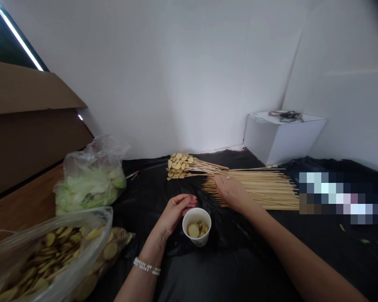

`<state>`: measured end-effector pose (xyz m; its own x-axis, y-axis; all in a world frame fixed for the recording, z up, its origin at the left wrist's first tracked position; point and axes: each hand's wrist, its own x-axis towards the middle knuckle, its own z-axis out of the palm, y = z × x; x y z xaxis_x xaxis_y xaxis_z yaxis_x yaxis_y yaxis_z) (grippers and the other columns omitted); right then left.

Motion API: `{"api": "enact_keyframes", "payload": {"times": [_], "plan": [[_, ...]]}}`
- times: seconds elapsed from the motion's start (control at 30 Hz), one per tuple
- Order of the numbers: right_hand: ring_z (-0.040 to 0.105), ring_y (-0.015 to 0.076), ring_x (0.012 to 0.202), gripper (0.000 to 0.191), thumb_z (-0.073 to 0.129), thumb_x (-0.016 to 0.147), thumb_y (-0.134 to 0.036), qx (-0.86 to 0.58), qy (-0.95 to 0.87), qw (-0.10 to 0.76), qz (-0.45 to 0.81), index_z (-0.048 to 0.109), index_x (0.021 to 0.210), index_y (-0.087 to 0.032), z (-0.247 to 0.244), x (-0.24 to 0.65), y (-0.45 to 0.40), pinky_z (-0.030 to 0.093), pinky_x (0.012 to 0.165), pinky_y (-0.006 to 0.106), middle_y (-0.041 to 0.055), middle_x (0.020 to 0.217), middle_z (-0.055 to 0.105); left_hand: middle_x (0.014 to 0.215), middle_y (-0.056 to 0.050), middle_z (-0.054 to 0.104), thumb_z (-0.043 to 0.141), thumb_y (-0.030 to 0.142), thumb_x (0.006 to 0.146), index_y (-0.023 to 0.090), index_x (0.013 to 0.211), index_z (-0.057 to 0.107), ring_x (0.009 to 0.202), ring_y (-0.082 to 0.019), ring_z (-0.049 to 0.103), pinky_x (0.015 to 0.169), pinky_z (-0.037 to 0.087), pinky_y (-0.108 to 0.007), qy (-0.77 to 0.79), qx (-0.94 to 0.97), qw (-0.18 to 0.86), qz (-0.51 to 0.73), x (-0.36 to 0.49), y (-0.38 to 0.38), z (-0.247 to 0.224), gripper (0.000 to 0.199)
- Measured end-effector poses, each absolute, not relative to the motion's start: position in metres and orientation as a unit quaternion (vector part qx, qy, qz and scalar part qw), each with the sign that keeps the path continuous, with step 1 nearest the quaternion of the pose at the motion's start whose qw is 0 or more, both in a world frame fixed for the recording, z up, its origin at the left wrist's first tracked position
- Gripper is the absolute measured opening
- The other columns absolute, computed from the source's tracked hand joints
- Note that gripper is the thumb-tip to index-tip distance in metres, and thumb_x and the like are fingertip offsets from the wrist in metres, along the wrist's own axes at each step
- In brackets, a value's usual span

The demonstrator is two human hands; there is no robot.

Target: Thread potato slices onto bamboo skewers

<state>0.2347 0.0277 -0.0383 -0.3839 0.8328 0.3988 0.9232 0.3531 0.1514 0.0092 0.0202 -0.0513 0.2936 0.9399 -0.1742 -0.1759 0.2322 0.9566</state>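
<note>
A white paper cup (185,219) with several round yellowish slices (193,230) inside stands on black plastic. Just left of its rim is my left hand (179,207), its fingers curled together; what they hold, if anything, is too small to tell. My right hand (229,189) rests at the left part of a wide pile of thin wooden sticks (267,188), wearing a ring, its fingertips hidden beneath it. Behind the cup lie skewers with slices threaded on their left ends (178,164), their bare ends reaching toward my right hand.
On the left, an open plastic bag (105,222) holds many slices, and behind it stands a bag of pale green vegetables (91,188). A cardboard box (28,138) is at far left. A white box (280,136) stands back right, before the wall.
</note>
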Motion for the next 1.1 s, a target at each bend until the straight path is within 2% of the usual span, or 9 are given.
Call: {"api": "enact_keyframes", "payload": {"times": [0.1,0.2,0.3,0.4,0.57,0.67,0.83,0.9,1.1], "plan": [[0.055,0.0176,0.072,0.023,0.033,0.093,-0.015,-0.559,-0.803,0.169,-0.120,0.054,0.101,-0.014,-0.032,0.229,0.021,0.030,0.061,0.027,0.0095,0.088,0.063,0.088,-0.010,0.069,0.072,0.039,0.071,0.012,0.082,0.071,0.072,-0.014,0.059,0.065,0.044,-0.022,0.409,0.500,0.657,0.389,0.005,0.015,-0.038,0.029],[0.056,0.0153,0.073,0.022,0.036,0.094,-0.023,-0.518,-0.824,0.229,-0.020,0.057,0.095,-0.017,-0.024,0.220,0.012,0.031,0.063,0.025,0.0056,0.083,0.065,0.087,-0.008,0.069,0.074,0.037,0.068,0.014,0.090,0.071,0.070,-0.014,0.059,0.063,0.043,-0.022,0.400,0.557,0.636,0.354,0.002,0.010,-0.029,0.032],[0.056,0.0137,0.073,0.023,0.040,0.093,-0.024,-0.470,-0.848,0.239,0.054,0.061,0.085,-0.018,-0.019,0.213,0.004,0.032,0.065,0.024,0.0038,0.081,0.066,0.084,-0.007,0.069,0.077,0.032,0.064,0.015,0.092,0.071,0.073,-0.017,0.060,0.066,0.044,-0.025,0.388,0.617,0.610,0.311,-0.001,0.006,-0.024,0.033],[0.056,0.0131,0.071,0.024,0.042,0.092,-0.024,-0.475,-0.841,0.247,0.080,0.063,0.082,-0.018,-0.019,0.211,0.003,0.031,0.065,0.024,0.0040,0.079,0.067,0.077,-0.007,0.068,0.074,0.032,0.067,0.015,0.083,0.073,0.069,-0.017,0.059,0.063,0.044,-0.026,0.392,0.667,0.567,0.284,-0.001,0.004,-0.019,0.024],[0.054,0.0115,0.067,0.027,0.042,0.092,-0.025,-0.454,-0.833,0.269,0.166,0.063,0.079,-0.017,-0.017,0.219,0.008,0.032,0.062,0.023,0.0019,0.075,0.066,0.081,-0.009,0.067,0.070,0.031,0.072,0.017,0.080,0.075,0.076,-0.020,0.059,0.069,0.045,-0.028,0.397,0.702,0.436,0.399,0.005,0.005,-0.015,0.017],[0.053,0.0110,0.066,0.029,0.042,0.093,-0.032,-0.449,-0.818,0.291,0.212,0.064,0.081,-0.017,-0.013,0.223,0.008,0.033,0.060,0.022,0.0010,0.075,0.065,0.083,-0.008,0.067,0.069,0.031,0.072,0.019,0.081,0.076,0.076,-0.020,0.058,0.072,0.044,-0.029,0.420,0.681,0.358,0.480,0.010,0.006,-0.018,0.017],[0.050,0.0105,0.060,0.034,0.052,0.087,-0.046,-0.450,-0.802,0.301,0.251,0.064,0.101,-0.018,-0.011,0.218,0.003,0.031,0.055,0.021,-0.0007,0.071,0.062,0.085,-0.007,0.066,0.066,0.031,0.075,0.022,0.083,0.076,0.078,-0.020,0.057,0.074,0.042,-0.029,0.437,0.682,0.304,0.501,0.017,0.005,-0.027,0.015],[0.049,0.0099,0.059,0.030,0.052,0.087,-0.042,-0.446,-0.809,0.297,0.242,0.064,0.101,-0.018,-0.013,0.214,0.001,0.031,0.055,0.021,-0.0010,0.071,0.062,0.084,-0.007,0.066,0.064,0.030,0.077,0.022,0.083,0.075,0.079,-0.020,0.057,0.075,0.042,-0.029,0.433,0.690,0.296,0.499,0.020,0.004,-0.029,0.015],[0.049,0.0099,0.059,0.026,0.041,0.091,-0.023,-0.460,-0.819,0.290,0.183,0.062,0.078,-0.016,-0.019,0.206,0.002,0.030,0.057,0.021,0.0014,0.071,0.063,0.088,-0.006,0.065,0.061,0.027,0.079,0.021,0.090,0.068,0.077,-0.018,0.057,0.070,0.042,-0.027,0.433,0.714,0.277,0.475,0.021,0.002,-0.029,0.014]]}}
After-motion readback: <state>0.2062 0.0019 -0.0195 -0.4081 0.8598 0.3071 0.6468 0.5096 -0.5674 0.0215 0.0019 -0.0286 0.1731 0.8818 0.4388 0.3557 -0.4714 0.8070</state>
